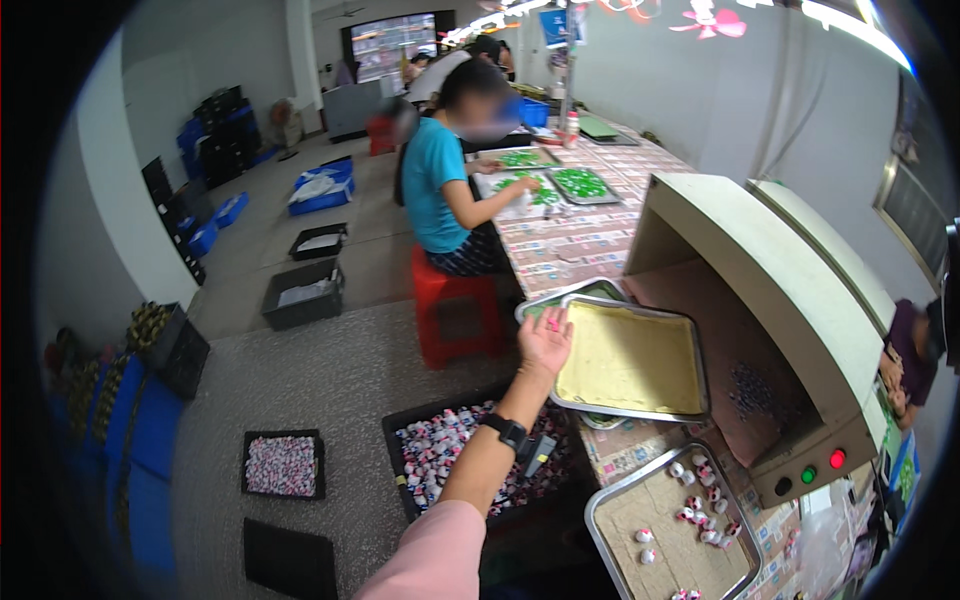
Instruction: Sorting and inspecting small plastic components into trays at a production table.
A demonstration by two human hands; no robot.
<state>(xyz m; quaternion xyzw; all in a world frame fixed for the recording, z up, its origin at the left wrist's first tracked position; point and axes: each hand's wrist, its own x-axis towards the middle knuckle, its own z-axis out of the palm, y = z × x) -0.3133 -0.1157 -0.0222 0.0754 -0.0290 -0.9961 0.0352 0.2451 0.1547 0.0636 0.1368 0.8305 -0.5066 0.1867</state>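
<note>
Grey floor (365,365), patterned table (550,250) — left hand (546,345) by 1 yellow-lined tray (630,360).

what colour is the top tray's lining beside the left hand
Pale yellow lining, seen best in the head view.

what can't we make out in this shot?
All in the head view:
Right hand: out of frame.
Pink bit on the left hand: too small to identify.
Lower tray: mostly covered by the yellow-lined tray.
Black bin: partly hidden by the forearm.
Dark pieces inside the arched machine: too small, shadowed.
Cardboard-coloured tray: near end cut off by the bottom edge.
</note>
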